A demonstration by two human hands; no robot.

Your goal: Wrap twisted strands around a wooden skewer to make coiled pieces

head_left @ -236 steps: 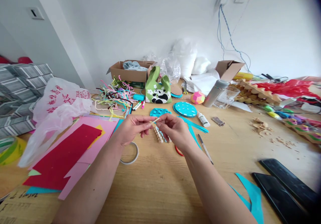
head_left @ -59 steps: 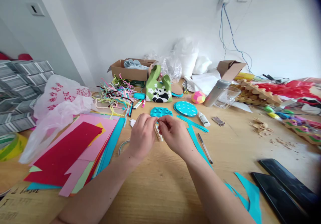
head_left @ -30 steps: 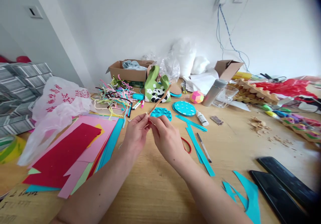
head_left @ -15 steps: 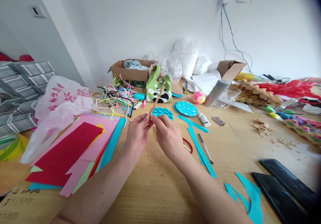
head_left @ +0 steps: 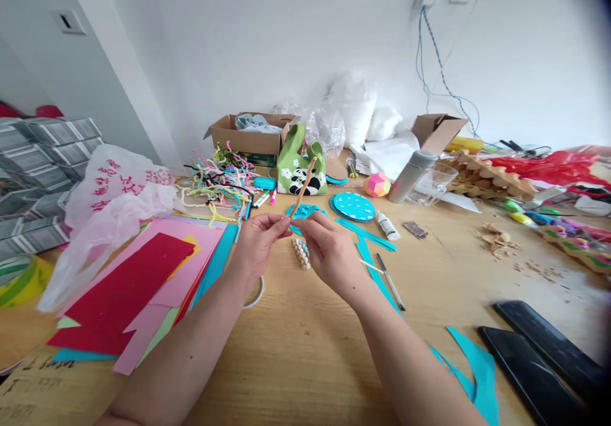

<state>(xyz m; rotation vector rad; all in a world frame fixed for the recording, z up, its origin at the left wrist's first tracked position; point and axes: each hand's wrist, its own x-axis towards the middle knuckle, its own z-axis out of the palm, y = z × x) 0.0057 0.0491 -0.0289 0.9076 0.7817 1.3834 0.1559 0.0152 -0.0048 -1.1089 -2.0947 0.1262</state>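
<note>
Between my two hands, raised over the middle of the table, a thin brown strip stands up at a slant. My left hand pinches its lower end with thumb and fingertips. My right hand has its fingers closed at the same end, touching the left fingertips. Below and between the hands lies a small row of light beads. A tape roll is partly hidden by my left wrist. Behind the strip are a green panda bag and a blue scalloped piece.
Coloured paper sheets lie left, with fuzzy craft stems behind. Blue spotted discs, a glue bottle, a pen and blue strips lie right of the hands. A metal flask and two phones are farther right.
Both hands have moved slightly apart at the wrists, uncovering the bead row and more of the tape roll. The red curved item by my right hand is now hidden.
</note>
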